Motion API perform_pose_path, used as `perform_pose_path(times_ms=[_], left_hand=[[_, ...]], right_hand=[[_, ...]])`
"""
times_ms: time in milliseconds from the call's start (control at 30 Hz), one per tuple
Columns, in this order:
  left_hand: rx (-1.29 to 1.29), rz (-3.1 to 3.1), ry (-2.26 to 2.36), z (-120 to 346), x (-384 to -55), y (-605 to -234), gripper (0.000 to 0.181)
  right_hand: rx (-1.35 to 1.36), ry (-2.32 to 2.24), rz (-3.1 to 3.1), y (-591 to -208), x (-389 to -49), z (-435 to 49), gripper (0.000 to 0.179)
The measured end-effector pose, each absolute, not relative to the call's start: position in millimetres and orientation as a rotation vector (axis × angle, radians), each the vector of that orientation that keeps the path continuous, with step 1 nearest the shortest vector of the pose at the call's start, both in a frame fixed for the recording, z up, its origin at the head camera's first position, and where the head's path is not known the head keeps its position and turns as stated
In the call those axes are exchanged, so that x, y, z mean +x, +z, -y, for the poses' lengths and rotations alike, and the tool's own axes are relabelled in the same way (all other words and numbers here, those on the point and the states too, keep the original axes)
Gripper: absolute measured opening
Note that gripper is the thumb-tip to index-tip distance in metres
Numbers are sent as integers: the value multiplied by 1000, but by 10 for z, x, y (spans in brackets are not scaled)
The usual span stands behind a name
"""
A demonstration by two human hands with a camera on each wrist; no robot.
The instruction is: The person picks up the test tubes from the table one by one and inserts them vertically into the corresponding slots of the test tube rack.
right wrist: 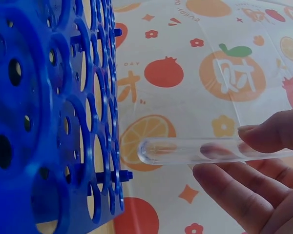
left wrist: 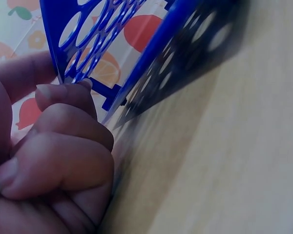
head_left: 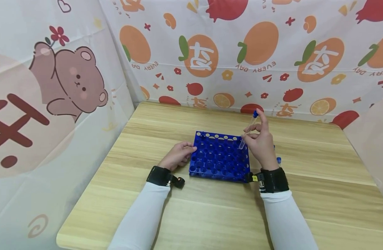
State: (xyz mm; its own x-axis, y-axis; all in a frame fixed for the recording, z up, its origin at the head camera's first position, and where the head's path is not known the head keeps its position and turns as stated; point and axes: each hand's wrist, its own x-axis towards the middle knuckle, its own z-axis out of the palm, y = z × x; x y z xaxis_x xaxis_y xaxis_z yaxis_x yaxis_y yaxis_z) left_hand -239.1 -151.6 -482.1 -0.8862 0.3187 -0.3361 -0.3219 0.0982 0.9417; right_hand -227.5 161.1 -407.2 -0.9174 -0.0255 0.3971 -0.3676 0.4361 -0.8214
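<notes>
A blue plastic test tube rack (head_left: pixel 214 158) with rows of round holes stands on the wooden table. At its left side, my left hand (head_left: pixel 177 155) pinches the rack's edge between thumb and fingers; in the left wrist view the other fingers (left wrist: pixel 63 161) curl below. Above the rack's far right corner, my right hand (head_left: pixel 260 144) pinches a clear test tube (right wrist: pixel 173 150) with a blue cap (head_left: pixel 255 114). The tube tilts, its rounded end down toward the rack. In the right wrist view that end is apart from the rack, and the tube looks see-through.
More blue-capped tubes (head_left: pixel 279 160) lie right of the rack, partly hidden behind my right wrist. A printed cloth (head_left: pixel 229 83) hangs along the table's back edge, and another with a bear (head_left: pixel 75 83) at the left. Each wrist wears a black strap with a small camera.
</notes>
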Motion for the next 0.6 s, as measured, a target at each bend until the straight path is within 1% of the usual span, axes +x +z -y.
perform_pose_path(times_ms=[200,267,600], left_hand=[[85,-2001,1782,1533,-2376,-4825,49],[113,-2019,1776,1536,-2366,-4825,52],[174,-2093,1693,1546,-2360,-4824,51]], right_hand=[[319,1447,2371,-4039,-2250,-1618,93],[314,1437,2370,-4030,-2235,-1621,91],[323,1447,2288,-3972,-2143,-1579,72]])
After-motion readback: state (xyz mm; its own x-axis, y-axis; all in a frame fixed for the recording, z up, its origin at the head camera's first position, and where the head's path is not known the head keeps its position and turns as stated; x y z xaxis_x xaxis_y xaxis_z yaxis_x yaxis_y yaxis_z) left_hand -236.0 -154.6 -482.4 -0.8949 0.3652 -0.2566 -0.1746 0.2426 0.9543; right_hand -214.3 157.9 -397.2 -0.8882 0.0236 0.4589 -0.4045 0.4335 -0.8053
